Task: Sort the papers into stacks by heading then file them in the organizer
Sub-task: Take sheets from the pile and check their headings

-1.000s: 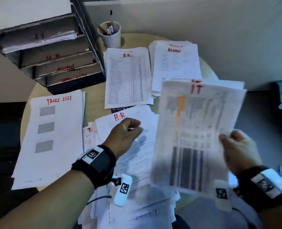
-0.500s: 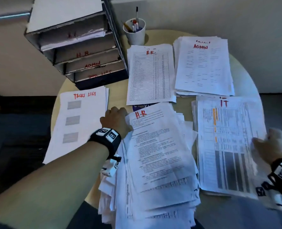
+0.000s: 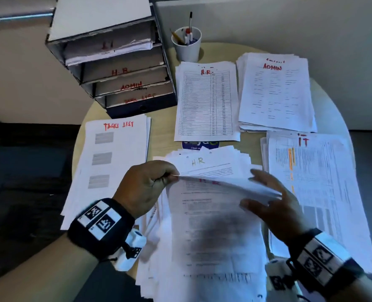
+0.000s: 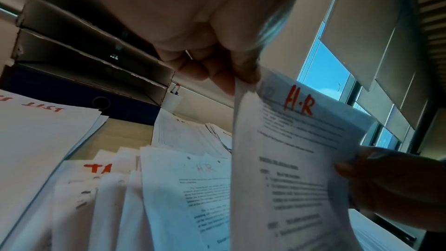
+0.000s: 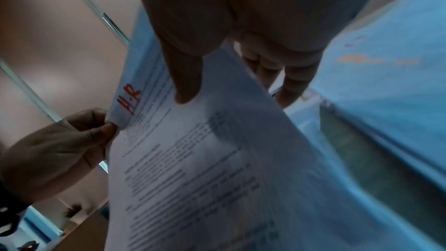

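- Since half a second ago, both my hands have come to the unsorted pile (image 3: 204, 247); the IT sheet I carried now lies on the IT stack (image 3: 317, 182) at the right of the desk (image 3: 165, 131).
- My left hand (image 3: 146, 188) pinches the top-left corner of an H.R sheet (image 4: 289, 150), peeling it up to read its heading.
- My right hand (image 3: 274, 201) clamps its right edge, thumb on top and fingers beneath, steadying it.
- Its home, the H.R stack (image 3: 207, 103), waits beyond, beside the organizer (image 3: 115, 68).

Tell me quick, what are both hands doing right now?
Left hand: pinches the top corner of the H.R sheet.
Right hand: holds the same sheet's other edge.
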Demonstrator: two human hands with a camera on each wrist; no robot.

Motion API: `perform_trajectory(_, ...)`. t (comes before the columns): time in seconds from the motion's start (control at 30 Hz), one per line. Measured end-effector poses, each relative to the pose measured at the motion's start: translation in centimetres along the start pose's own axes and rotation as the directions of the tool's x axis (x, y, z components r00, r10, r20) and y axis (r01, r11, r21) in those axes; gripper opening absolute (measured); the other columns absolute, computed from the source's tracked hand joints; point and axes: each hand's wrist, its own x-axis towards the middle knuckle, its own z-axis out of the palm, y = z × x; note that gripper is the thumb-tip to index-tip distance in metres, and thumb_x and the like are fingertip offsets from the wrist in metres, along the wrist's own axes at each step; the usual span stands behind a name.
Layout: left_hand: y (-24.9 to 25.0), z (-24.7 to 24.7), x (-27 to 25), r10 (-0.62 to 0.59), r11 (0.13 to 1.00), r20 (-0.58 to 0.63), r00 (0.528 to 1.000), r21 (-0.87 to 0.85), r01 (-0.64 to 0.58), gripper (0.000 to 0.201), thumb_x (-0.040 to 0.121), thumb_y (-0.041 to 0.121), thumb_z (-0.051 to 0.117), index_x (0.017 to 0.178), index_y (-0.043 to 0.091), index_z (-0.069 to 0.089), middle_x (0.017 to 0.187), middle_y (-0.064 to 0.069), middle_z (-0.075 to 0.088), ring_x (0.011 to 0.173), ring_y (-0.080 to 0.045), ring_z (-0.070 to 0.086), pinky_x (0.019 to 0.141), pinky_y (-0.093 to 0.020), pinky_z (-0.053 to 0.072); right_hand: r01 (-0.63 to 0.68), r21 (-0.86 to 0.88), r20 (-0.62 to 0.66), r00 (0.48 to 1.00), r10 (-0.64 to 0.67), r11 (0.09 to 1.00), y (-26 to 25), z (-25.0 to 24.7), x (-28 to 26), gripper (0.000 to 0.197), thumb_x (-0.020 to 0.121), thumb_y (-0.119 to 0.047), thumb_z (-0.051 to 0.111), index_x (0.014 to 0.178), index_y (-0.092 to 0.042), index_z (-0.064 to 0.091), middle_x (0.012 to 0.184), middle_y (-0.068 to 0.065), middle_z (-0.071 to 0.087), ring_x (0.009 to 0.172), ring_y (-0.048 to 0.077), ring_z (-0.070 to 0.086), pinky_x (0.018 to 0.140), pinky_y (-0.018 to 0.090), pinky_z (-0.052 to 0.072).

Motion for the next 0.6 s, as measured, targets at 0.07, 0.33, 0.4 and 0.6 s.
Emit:
perform_trajectory(0.07, -0.3, -0.1, -0.1, -0.049, 0.998, 0.028, 0.998, -0.025, 0.049, 0.012, 0.09, 0.03, 0.067, 0.085, 0.02, 0.071, 0.077, 0.011, 0.067, 0.074, -0.009, 0.062, 0.069, -0.027, 0.051, 0.0, 0.045, -0.015, 1.0, 0.0, 0.999, -0.1, 0.6, -0.6, 0.032, 0.073, -0.011, 0.085, 0.082, -0.037, 0.069, 0.068, -0.026, 0.068, 0.068, -0.017, 0.06, 0.062, 0.0, 0.042)
perform_trajectory(0.33, -1.4, 1.4, 0.4, -0.298, 0.94, 0.132, 0.945, -0.133, 0.315, 0.041, 0.09, 0.053, 0.058, 0.08, 0.013, 0.059, 0.071, -0.004, 0.061, 0.066, -0.016, 0.058, 0.064, -0.03, 0.047, -0.124, 0.38, -0.075, 0.983, 0.165, 0.916, 0.6, 1.4, -1.1, 0.013, 0.086, -0.001, 0.068, 0.082, -0.012, 0.072, 0.07, -0.005, 0.075, 0.063, 0.013, 0.069, 0.054, 0.024, 0.057)
perform_trajectory(0.4, -1.1, 2.1, 0.6, -0.449, 0.718, 0.263, 0.854, -0.463, 0.52, 0.021, 0.093, 0.026, 0.067, 0.1, 0.008, 0.06, 0.082, -0.009, 0.067, 0.07, -0.011, 0.062, 0.064, -0.025, 0.05, -0.152, 0.397, -0.066, 0.979, 0.193, 0.905, 0.9, 1.3, -0.6, 0.01, 0.089, -0.005, 0.066, 0.083, -0.009, 0.072, 0.075, 0.004, 0.075, 0.069, 0.022, 0.069, 0.062, 0.039, 0.061)
perform_trajectory(0.6, -1.8, 4.1, -0.6, -0.601, 0.588, 0.322, 0.732, -0.443, 0.677, 0.016, 0.087, -0.001, 0.071, 0.077, 0.01, 0.065, 0.06, 0.004, 0.065, 0.053, -0.012, 0.051, 0.054, -0.022, 0.045, -0.063, 0.057, -0.16, 0.985, 0.071, 0.996, 1.8, 0.7, 0.6, 0.029, 0.09, -0.039, 0.055, 0.071, -0.02, 0.065, 0.06, -0.004, 0.06, 0.061, 0.019, 0.057, 0.061, 0.034, 0.047)
